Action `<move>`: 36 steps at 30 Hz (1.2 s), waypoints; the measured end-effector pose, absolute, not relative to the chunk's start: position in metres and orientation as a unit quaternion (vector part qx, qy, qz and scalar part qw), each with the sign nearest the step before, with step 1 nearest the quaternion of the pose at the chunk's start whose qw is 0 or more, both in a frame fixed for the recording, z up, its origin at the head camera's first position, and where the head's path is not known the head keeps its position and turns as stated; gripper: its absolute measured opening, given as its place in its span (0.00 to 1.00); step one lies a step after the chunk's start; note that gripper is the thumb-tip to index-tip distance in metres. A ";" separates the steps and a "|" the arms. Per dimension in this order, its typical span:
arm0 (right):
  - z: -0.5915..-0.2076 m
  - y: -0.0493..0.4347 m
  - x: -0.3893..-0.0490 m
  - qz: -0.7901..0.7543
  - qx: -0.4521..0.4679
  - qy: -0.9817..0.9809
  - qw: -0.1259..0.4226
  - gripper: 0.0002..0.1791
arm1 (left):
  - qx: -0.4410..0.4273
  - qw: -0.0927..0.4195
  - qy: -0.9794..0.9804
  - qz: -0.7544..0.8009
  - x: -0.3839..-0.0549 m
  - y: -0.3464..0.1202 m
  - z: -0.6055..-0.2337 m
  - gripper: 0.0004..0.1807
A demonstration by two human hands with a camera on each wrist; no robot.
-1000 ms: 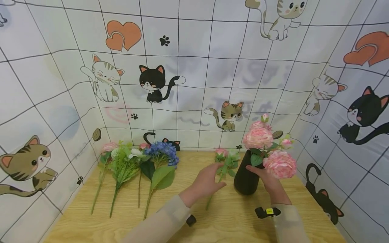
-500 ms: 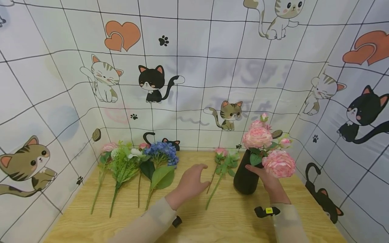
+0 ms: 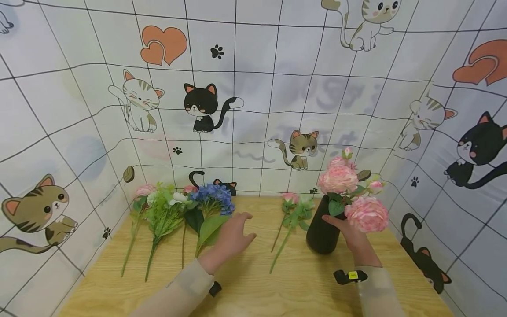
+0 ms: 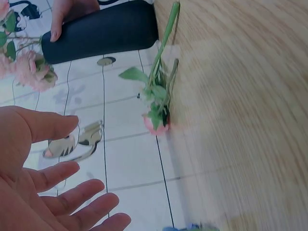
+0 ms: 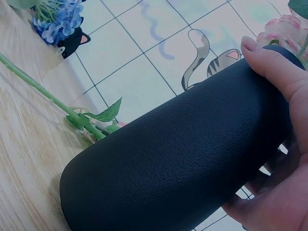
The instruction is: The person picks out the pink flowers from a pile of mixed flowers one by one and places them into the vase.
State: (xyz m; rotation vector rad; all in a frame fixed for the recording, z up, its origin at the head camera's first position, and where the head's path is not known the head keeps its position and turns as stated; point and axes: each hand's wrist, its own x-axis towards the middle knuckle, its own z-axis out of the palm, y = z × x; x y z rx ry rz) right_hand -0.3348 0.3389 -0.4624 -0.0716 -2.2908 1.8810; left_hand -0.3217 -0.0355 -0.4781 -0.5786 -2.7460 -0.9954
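My right hand [image 3: 352, 235] grips a black vase [image 3: 322, 233] near its top, thumb and fingers around it; the vase leans slightly on the table. Pink peonies [image 3: 338, 179] stick out of its mouth. My left hand [image 3: 231, 237] holds nothing, its fingers spread in the left wrist view. In the head view it covers part of the green leaves of a blue hydrangea [image 3: 214, 198]; whether it touches them I cannot tell. Between the hands lie a thin pink flower [image 3: 290, 198] and a green leafy stem [image 3: 282, 248], left of the vase.
Left of the hydrangea lie a green leafy spray [image 3: 162, 220], a white flower [image 3: 178, 198] and a pink flower stem [image 3: 132, 242] on the wooden table [image 3: 253, 290]. A cat-printed cloth [image 3: 253, 97] walls the back and sides.
My left hand has moved left, away from the flowers beside the vase and over to the hydrangea's leaves. My right hand still holds the vase in place.
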 end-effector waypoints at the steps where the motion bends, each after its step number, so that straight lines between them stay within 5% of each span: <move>1: -0.462 0.339 -0.334 0.631 -0.026 -0.771 0.086 0.69 | -0.189 0.085 -0.921 -0.330 -0.322 -0.038 -0.479 0.28; 36: -0.463 0.338 -0.336 0.627 -0.025 -0.774 0.078 0.67 | -0.095 0.144 -0.933 -0.316 -0.338 -0.132 -0.471 0.29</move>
